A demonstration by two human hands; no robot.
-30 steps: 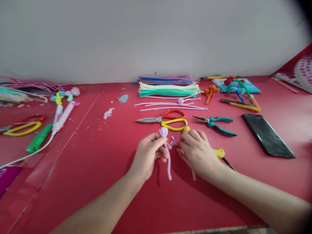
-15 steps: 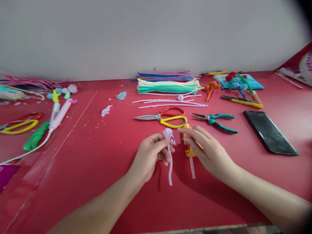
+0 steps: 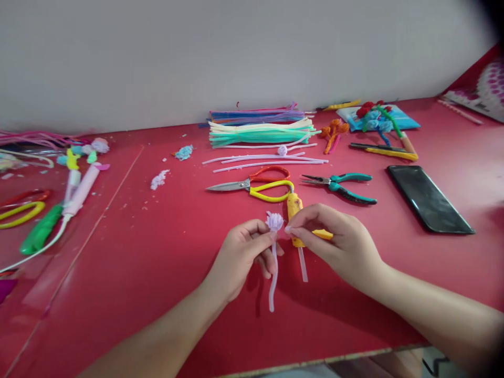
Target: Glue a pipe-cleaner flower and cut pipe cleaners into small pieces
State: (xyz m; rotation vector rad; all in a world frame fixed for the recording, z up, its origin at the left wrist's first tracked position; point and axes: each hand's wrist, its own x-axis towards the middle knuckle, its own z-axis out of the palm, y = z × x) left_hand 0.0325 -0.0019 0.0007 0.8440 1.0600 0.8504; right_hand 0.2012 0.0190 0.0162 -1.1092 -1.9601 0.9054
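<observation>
The left hand (image 3: 244,253) pinches a lilac pipe-cleaner flower (image 3: 275,221) just below its head. At the flower's three o'clock, the right hand (image 3: 343,236) pinches a small lilac piece (image 3: 287,229) between thumb and fingertip; on the table (image 3: 165,262), a yellow glue gun (image 3: 294,206) lies at two o'clock, scissors (image 3: 244,185) at eleven.

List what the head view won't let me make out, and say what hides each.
Head view, all of these:
Pale bit in the right hand: too small to identify.
Yellow glue gun: handle partly behind that hand.
Lilac stem: pinched part behind the left hand.
Far-left scissors: blades cut off by the picture's left edge.
Purple item: cut off by that edge.
</observation>
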